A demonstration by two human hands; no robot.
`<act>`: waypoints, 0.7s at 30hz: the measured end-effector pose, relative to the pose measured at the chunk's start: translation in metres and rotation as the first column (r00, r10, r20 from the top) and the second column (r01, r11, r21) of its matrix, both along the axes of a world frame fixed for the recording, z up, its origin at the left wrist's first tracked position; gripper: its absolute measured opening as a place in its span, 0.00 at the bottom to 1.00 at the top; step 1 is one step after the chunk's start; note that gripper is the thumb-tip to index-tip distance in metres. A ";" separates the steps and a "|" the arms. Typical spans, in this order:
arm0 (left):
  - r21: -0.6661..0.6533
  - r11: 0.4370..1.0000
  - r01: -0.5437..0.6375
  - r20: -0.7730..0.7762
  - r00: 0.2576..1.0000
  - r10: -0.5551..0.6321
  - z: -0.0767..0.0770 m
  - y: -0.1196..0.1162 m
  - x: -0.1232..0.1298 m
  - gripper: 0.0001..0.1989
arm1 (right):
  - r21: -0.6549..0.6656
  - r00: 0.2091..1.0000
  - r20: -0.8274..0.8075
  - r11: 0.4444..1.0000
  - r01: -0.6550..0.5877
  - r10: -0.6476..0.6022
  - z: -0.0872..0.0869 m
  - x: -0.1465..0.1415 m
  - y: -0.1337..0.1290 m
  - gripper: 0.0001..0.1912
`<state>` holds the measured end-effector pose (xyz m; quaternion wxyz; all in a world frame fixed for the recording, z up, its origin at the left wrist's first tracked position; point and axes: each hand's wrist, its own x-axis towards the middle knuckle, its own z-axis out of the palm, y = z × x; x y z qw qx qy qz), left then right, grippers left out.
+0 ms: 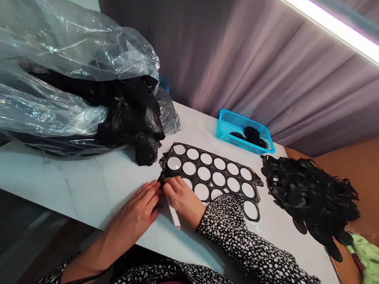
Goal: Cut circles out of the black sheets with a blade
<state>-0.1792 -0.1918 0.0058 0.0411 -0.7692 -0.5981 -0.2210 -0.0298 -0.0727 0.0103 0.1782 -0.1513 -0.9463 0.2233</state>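
My right hand point(184, 199) is gripping a white stick-like tool point(173, 216), fingertips meeting the near-left corner of a black sheet point(212, 168); my left hand point(142, 206) is resting against that corner, apparently steadying it, though I can't tell whether its fingers are pinching. The sheet, full of round holes, is lying flat on the white table point(73, 185), probably for easy reach. Farther out, black pieces point(310, 197) are lying heaped at right, a blue basket point(242, 144) is containing dark discs point(251, 134) beyond, and a plastic bag point(69, 38) is bulging far left, seemingly clear of my elbows.
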 end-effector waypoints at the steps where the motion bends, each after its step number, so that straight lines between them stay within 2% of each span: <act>1: -0.006 1.000 0.002 0.003 1.000 -0.002 0.001 0.001 0.000 0.16 | 0.021 1.000 0.007 1.000 0.017 -0.017 -0.002 -0.002 0.002 0.08; 3: -0.007 1.000 0.001 0.005 1.000 -0.001 0.003 0.002 -0.001 0.16 | -0.093 0.981 -0.060 0.980 0.176 -0.182 -0.002 -0.001 0.017 0.07; 4: -0.003 1.000 0.001 0.006 1.000 -0.001 0.004 0.003 -0.001 0.16 | -0.214 0.946 -0.107 0.936 0.279 -0.307 -0.001 0.003 0.029 0.07; 5: 0.000 1.000 0.003 0.007 1.000 -0.003 0.005 0.004 -0.002 0.16 | -0.358 0.882 -0.150 0.856 0.374 -0.448 0.002 0.010 0.042 0.07; 7: 0.008 1.000 0.014 -0.002 1.000 -0.014 0.005 0.005 -0.003 0.17 | -0.606 0.745 -0.191 0.674 0.422 -0.639 0.010 0.037 0.069 0.12; 9: 0.035 0.999 0.032 -0.028 0.999 -0.031 0.005 0.006 -0.004 0.17 | -0.735 0.615 -0.218 0.542 0.407 -0.757 0.019 0.080 0.089 0.17; 10: 0.052 0.998 0.040 -0.043 0.998 -0.038 0.004 0.006 -0.005 0.17 | -0.758 0.554 -0.226 0.502 0.416 -0.801 0.023 0.108 0.095 0.18; 11: 0.070 0.996 0.049 -0.055 0.997 -0.045 0.003 0.007 -0.006 0.17 | -0.758 0.510 -0.231 0.482 0.440 -0.829 0.027 0.138 0.098 0.19; 12: 0.089 0.994 0.060 -0.064 0.996 -0.054 0.002 0.008 -0.008 0.17 | -0.765 0.434 -0.244 0.447 0.463 -0.867 0.029 0.170 0.099 0.20; 15: 0.129 0.986 0.106 -0.079 0.992 -0.096 0.002 0.015 -0.017 0.16 | -0.725 0.130 -0.277 0.296 0.622 -0.952 0.032 0.267 0.089 0.19; 16: 0.141 0.982 0.125 -0.084 0.990 -0.114 0.003 0.020 -0.020 0.15 | -0.676 0.092 -0.250 0.242 0.696 -0.964 0.033 0.295 0.083 0.18; 18: 0.150 0.977 0.150 -0.089 0.986 -0.138 0.010 0.032 -0.023 0.13 | -0.493 0.066 -0.194 0.155 0.856 -0.979 0.033 0.340 0.069 0.16; 20: 0.143 0.980 0.135 -0.070 0.990 -0.126 0.019 0.049 -0.017 0.13 | -0.247 0.052 -0.196 0.100 0.964 -0.979 0.034 0.363 0.056 0.15; 21: 0.134 0.982 0.135 -0.053 0.990 -0.129 0.023 0.058 -0.009 0.14 | -0.149 0.043 -0.233 0.079 0.986 -0.972 0.035 0.366 0.051 0.14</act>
